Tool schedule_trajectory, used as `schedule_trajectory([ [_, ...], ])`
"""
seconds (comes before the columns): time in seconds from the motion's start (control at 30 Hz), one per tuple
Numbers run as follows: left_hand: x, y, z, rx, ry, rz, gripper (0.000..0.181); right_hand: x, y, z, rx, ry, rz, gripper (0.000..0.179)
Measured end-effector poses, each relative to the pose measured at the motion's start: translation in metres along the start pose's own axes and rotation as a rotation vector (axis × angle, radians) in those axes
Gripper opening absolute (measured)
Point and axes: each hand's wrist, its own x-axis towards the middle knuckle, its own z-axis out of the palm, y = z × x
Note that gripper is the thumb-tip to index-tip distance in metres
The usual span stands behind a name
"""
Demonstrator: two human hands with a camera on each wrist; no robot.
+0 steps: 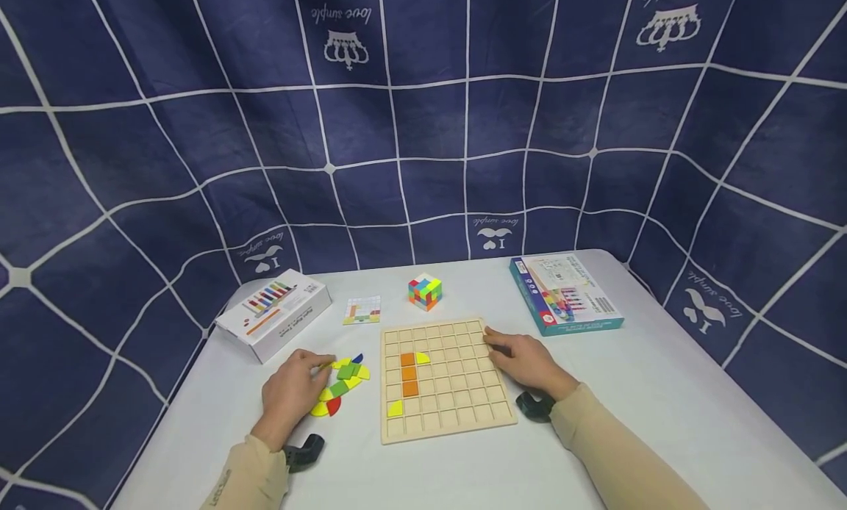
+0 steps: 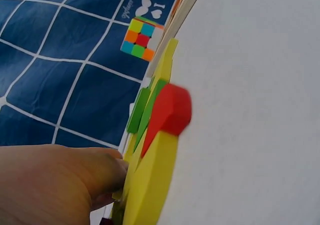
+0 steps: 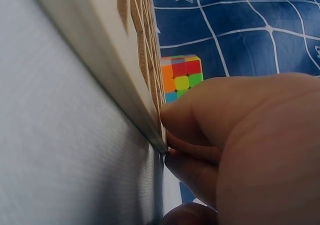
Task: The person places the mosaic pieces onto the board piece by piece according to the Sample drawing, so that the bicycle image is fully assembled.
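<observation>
My left hand (image 1: 291,392) is at the left side of a loose pile of flat pieces, its fingers loosely bent and touching the yellow ones. Green pieces (image 1: 347,372), a blue piece (image 1: 358,358) and a red quarter-round piece (image 2: 170,110) lie in the pile. No lifted piece shows in this hand; its fingertips are partly hidden. At the wooden grid board (image 1: 456,374), my right hand (image 1: 526,359) pinches the right edge near the far corner, thumb on the rim (image 3: 162,127). Three orange squares (image 1: 409,373) stand in a column on the board, with two yellow quarter-round pieces (image 1: 395,408).
Behind the board stands a puzzle cube (image 1: 425,292), with a pattern card (image 1: 362,310) to its left. A white box (image 1: 274,311) lies at the back left and a teal-edged box (image 1: 565,293) at the back right. A blue curtain (image 1: 430,120) hangs behind the white table (image 1: 344,466).
</observation>
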Motion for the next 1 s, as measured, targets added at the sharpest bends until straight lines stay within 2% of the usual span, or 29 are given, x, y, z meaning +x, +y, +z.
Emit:
schedule_trajectory([
  [0.13,-0.002,-0.005,-0.004,0.022,-0.002,0.031,0.024,0.0,0.0,0.0,0.0,-0.001,-0.002,0.046],
  [0.27,-0.003,-0.009,-0.006,-0.046,-0.034,0.03,0.021,-0.001,0.0,0.001,0.001,0.006,-0.004,0.045],
  [0.33,-0.004,-0.01,-0.007,-0.102,-0.05,0.003,0.022,-0.001,0.001,0.001,0.0,0.009,-0.005,0.045],
  [0.43,-0.004,-0.01,-0.006,-0.145,-0.038,-0.048,0.028,-0.001,0.002,0.002,-0.003,0.01,-0.006,0.046],
  [0.53,-0.005,-0.011,-0.004,-0.119,-0.013,-0.089,0.042,0.0,0.003,0.001,-0.009,0.01,-0.012,0.045],
  [0.6,-0.005,-0.011,-0.003,-0.093,-0.008,-0.092,0.048,0.001,0.003,0.001,-0.01,0.012,-0.012,0.045],
  [1.0,-0.004,-0.012,0.0,-0.12,0.012,-0.054,0.041,0.0,0.0,0.0,-0.004,0.008,0.004,0.045],
])
